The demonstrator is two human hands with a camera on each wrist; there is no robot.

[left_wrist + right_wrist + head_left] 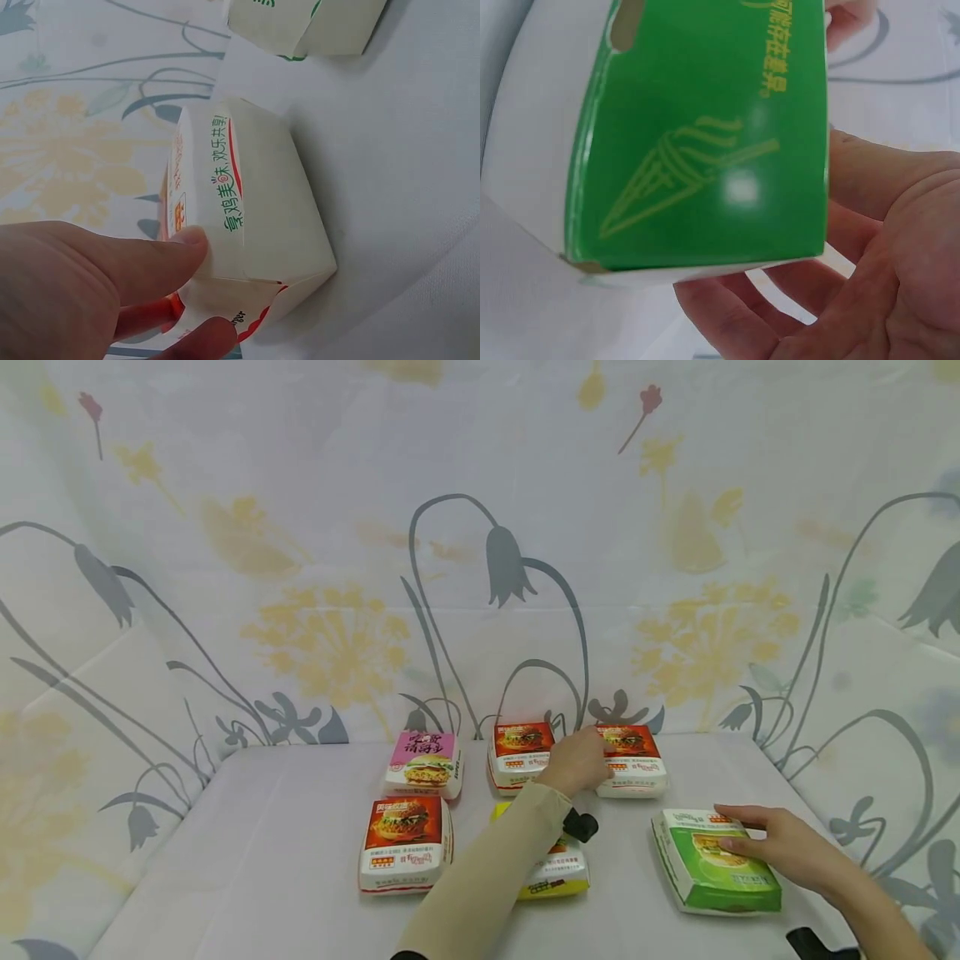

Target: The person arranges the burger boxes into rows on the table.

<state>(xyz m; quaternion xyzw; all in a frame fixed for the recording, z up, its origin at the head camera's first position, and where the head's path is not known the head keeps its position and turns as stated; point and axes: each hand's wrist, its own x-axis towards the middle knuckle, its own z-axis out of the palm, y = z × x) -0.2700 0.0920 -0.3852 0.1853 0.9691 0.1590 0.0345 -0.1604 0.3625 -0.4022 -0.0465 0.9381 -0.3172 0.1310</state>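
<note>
At the back right, my left hand [577, 762] reaches across to a red-and-white burger box [636, 774]. In the left wrist view its thumb and fingers grip a corner of that burger box [262, 195], which rests on the table. Further right and nearer, my right hand [783, 843] holds a green-and-white burger box [723, 870], thumb on its top and fingers at the far edge. The right wrist view shows the green box's printed end [705, 165] close up, with the right hand [885, 240] beside it and some fingers partly hidden behind it.
Another red-and-white box [521, 752] and a pink box [423, 762] stand along the back. Nearer are a red-and-white box [405, 847] and a yellow box [558, 872], partly hidden under my left forearm. A floral cloth [480, 568] hangs behind the white table [285, 835].
</note>
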